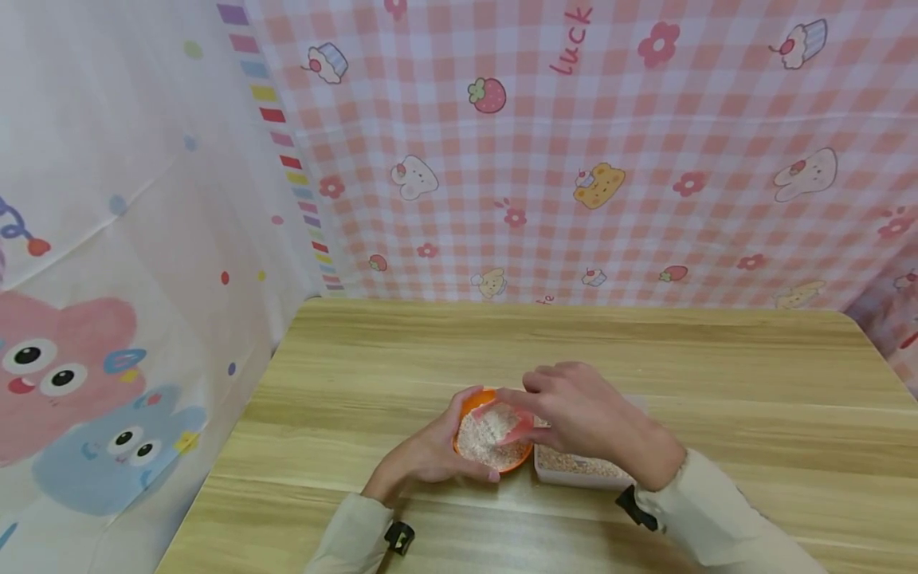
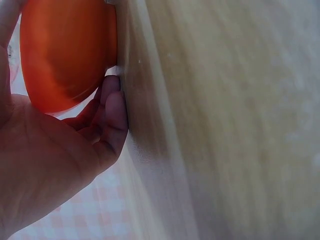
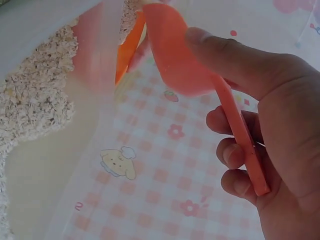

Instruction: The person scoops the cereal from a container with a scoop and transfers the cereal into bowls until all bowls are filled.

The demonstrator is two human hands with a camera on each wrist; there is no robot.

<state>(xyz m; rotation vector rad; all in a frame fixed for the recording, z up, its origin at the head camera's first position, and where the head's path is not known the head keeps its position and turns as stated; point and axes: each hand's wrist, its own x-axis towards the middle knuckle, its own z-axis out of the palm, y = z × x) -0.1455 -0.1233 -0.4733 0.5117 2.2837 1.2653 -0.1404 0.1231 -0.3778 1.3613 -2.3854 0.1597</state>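
Coral-pink plastic, slightly translucent, is seen in the scoop (image 3: 172, 55), whose rounded head is joined to a slim, straight handle. The handle is gripped by the curled fingers of the right hand (image 1: 574, 410), with the thumb pressed near the base of the head, and the scoop is held over the right side of a bowl. That orange bowl (image 2: 65, 50), smooth and glossy outside with a short foot, is cupped by the left hand (image 1: 433, 450), two digits spread along its far and near sides and others tucked beneath. Pale cereal flakes (image 1: 488, 446) are contained in it, the orange inner wall being left exposed at the far side; whether any are carried in the scoop cannot be told. Just right of the bowl, a clear plastic box (image 1: 584, 480) is placed, more flakes inside it, its far right part hidden by the right hand and forearm. Wide stretches of wood-grain tabletop (image 1: 373, 351) are left toward the far edge and to the left and right, and the far edge is met by a pink gingham cloth (image 1: 459, 231). "luck" (image 1: 571, 41) is printed in pink high on it; lower down, only "fe" can be read at the table's edge.
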